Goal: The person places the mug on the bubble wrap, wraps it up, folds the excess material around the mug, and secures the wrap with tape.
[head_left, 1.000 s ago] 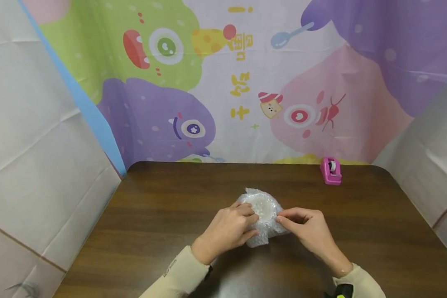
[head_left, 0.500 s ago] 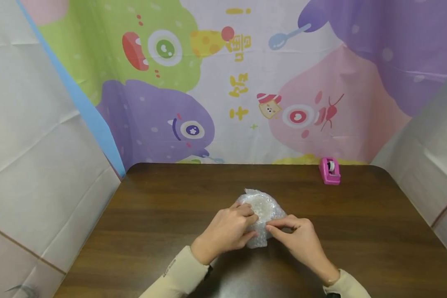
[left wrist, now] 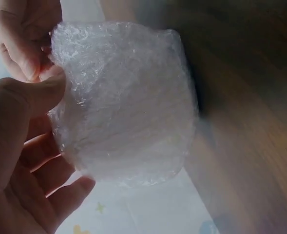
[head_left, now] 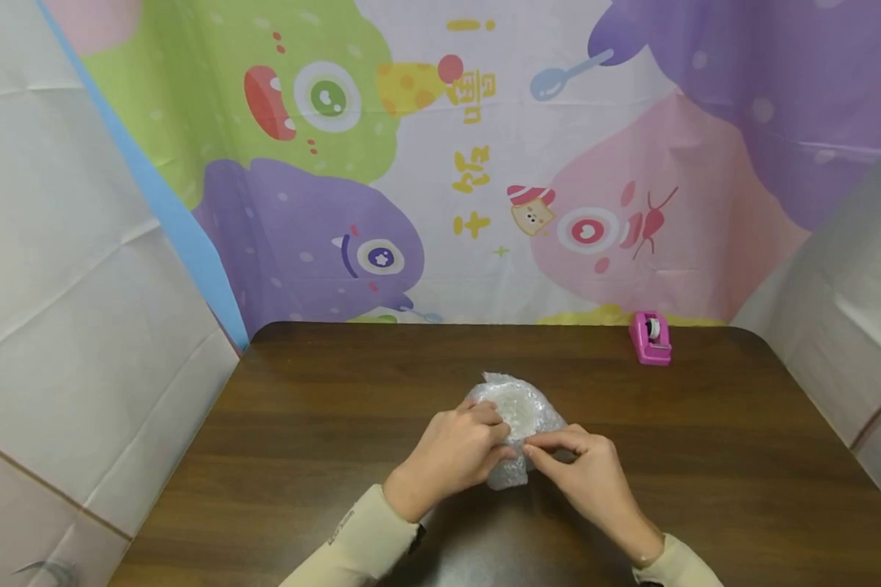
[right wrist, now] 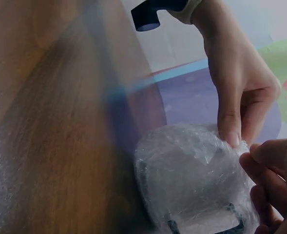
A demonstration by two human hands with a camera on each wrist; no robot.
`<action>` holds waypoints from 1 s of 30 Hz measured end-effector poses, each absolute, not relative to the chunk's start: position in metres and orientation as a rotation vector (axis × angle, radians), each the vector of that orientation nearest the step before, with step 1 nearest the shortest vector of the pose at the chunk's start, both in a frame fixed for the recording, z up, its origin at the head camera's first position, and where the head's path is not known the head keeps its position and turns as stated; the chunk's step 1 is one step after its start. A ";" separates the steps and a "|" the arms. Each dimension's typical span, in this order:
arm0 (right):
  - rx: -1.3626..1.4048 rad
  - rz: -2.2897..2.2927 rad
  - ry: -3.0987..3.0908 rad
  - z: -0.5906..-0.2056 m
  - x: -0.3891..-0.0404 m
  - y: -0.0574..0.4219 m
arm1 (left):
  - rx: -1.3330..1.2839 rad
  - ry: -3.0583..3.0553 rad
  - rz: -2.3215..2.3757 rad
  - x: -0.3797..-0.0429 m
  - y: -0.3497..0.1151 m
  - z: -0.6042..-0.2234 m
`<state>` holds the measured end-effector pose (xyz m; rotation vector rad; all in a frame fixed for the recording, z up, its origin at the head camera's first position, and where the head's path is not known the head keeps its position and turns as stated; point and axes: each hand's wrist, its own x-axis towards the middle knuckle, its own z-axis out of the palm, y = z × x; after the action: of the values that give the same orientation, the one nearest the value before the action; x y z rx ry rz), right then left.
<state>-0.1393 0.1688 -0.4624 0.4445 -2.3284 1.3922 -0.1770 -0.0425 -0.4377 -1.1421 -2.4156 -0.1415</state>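
A rounded bundle in clear bubble wrap (head_left: 515, 408) stands on the table, with a pale round top. What the wrap encloses is blurred by its layers. My left hand (head_left: 451, 448) grips the bundle's left side, fingers bent over the top and thumb on the near part. My right hand (head_left: 587, 473) pinches an edge of the wrap between thumb and index finger at the near right. The left wrist view shows the bundle's side (left wrist: 128, 102) beside the left thumb (left wrist: 41, 92). Both hands' fingertips meet closely at the top in the right wrist view, by the wrap (right wrist: 192, 170).
A pink tape dispenser (head_left: 652, 338) with a roll in it stands at the far right of the dark wooden table (head_left: 301, 408). Behind the table hangs a cartoon-printed cloth (head_left: 477, 163), and pale panels (head_left: 66, 244) flank both sides.
My right hand has shifted left and nearer to me along the bundle's edge. My left thumb has moved right, close to the right fingertips. The bundle stays in place.
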 end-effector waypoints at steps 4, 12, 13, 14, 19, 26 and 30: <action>0.448 1.359 -2.303 -0.462 -0.139 0.170 | -1.136 -2.402 -0.138 -0.178 -0.041 -0.439; 0.421 1.352 -2.317 -0.462 -0.143 0.176 | -1.152 -2.390 -0.120 -0.178 -0.041 -0.439; 0.412 1.339 -2.325 -0.463 -0.144 0.176 | -1.153 -2.389 -0.116 -0.179 -0.041 -0.439; 0.401 1.323 -2.332 -0.463 -0.145 0.176 | -1.154 -2.387 -0.113 -0.179 -0.041 -0.439; 0.319 1.296 -2.388 -0.459 -0.152 0.176 | -1.160 -2.382 -0.105 -0.180 -0.040 -0.439; 0.097 1.613 -2.716 -0.438 -0.175 0.185 | -1.176 -2.389 -0.133 -0.180 -0.040 -0.439; 0.006 1.775 -2.900 -0.429 -0.193 0.193 | -1.185 -2.383 -0.153 -0.179 -0.041 -0.439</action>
<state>-0.1932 0.1933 -0.4290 0.0055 -2.8997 1.7750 -0.1794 -0.0410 -0.4391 -1.1852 -2.3829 -0.1528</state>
